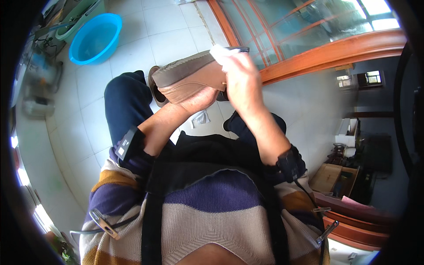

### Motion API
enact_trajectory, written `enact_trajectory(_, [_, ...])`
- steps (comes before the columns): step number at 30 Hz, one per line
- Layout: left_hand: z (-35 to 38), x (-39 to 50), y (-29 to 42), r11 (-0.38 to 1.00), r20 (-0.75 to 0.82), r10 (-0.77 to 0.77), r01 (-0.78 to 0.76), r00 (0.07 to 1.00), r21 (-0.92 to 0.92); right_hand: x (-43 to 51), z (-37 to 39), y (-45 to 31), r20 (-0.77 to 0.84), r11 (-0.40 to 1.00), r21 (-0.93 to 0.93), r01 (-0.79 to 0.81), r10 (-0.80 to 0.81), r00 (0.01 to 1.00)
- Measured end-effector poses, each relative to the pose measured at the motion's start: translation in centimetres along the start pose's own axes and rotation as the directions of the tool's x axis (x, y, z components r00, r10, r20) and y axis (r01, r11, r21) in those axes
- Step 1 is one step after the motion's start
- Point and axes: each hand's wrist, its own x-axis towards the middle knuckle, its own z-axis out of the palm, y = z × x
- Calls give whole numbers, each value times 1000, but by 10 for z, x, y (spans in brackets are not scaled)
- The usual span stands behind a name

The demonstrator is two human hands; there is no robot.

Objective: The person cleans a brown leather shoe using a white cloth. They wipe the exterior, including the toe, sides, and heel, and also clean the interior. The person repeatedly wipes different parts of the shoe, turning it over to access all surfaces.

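A brown leather shoe (pixel 192 84) is held up before me on its side, its ridged sole facing away from my body. My left hand (pixel 202 98) supports it from the near side; its fingers are hidden behind or inside the shoe, I cannot tell which. In my right hand (pixel 244 78) is a white wipe or tissue (pixel 220 54), pressed against the sole's edge at the right end of the shoe. That hand is slightly blurred. Partly hidden behind the raised shoe, another brown shoe (pixel 153 79) rests on the tiled floor.
A blue plastic basin (pixel 94 39) stands at the upper left, beside a green tub (pixel 63 33). A crumpled white wipe (pixel 200 118) lies on the floor between my legs. To the right is a wood-framed glass door (pixel 275 66). A cable (pixel 306 192) runs along my right sleeve.
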Motion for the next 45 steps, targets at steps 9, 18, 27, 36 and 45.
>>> enact_trajectory(9, [2,-1,-2,-946,348,-221,-113,911,-305,-9,6,18,-27,997,58,-47,49,998])
enact_trajectory(18, [-6,-4,1,-975,363,-156,-201,919,90,-2,1,19,-73,981,36,-191,193,978])
enact_trajectory(27, [13,-7,-8,-780,30,350,274,936,563,-9,12,18,16,986,52,-156,155,988])
enact_trajectory(36, [15,-7,-15,-716,85,467,319,880,621,-14,13,24,-97,945,88,-314,322,942])
enact_trajectory(45, [-2,-11,-7,-843,276,142,-30,951,537,-1,4,31,-65,963,12,-270,271,960])
